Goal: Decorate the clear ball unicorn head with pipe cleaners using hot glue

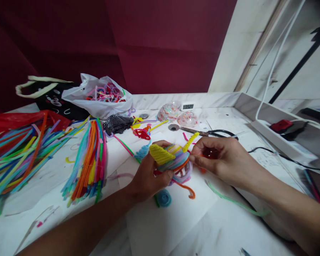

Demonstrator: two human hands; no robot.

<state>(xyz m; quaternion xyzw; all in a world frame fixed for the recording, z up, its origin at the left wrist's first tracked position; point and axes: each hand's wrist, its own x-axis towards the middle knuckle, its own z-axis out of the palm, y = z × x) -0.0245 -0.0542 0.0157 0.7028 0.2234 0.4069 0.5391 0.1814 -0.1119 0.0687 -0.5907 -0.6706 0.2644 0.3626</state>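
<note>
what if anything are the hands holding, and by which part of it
The left hand holds the rounded multicoloured pipe-cleaner piece by its left side. The right hand is at its right edge; what it grips cannot be told.

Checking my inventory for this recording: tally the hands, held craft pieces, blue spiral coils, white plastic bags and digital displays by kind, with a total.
Hands (left hand, right hand): 2
Held craft piece: 1
Blue spiral coil: 1
White plastic bag: 1
Digital display: 1
Total: 6
</note>
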